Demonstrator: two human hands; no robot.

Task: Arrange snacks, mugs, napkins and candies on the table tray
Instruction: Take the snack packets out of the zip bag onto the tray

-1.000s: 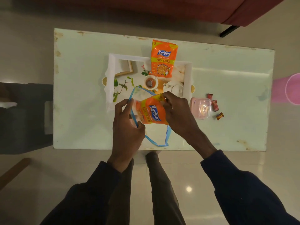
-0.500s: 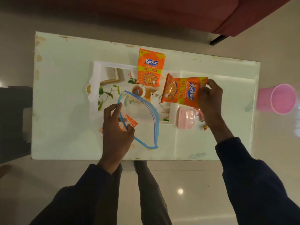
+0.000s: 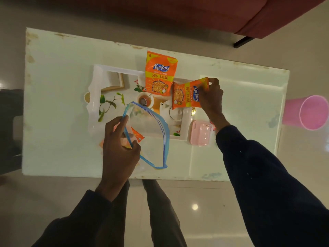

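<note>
Fingers (image 3: 213, 80) of the right hand (image 3: 211, 97) curl round one end of a packet (image 3: 186, 94), gripping it turned sideways over the tray's (image 3: 94, 97) 3 o'clock rim; whether it touches the tray cannot be told. A second packet (image 3: 161, 73) lies at the tray's 12 o'clock edge, overlapping the rim, just beside the held one. The left hand (image 3: 119, 145) pinches the blue-edged mouth of a clear bag (image 3: 151, 136) at the tray's 6 o'clock side, the mouth gaping over tray and table (image 3: 58, 86); a small orange sachet (image 3: 138, 136) shows inside. A pink box (image 3: 202, 133) sits on the table just beside the tray's 4 o'clock corner. A pink cup (image 3: 309, 112) is off the table at 3 o'clock.
</note>
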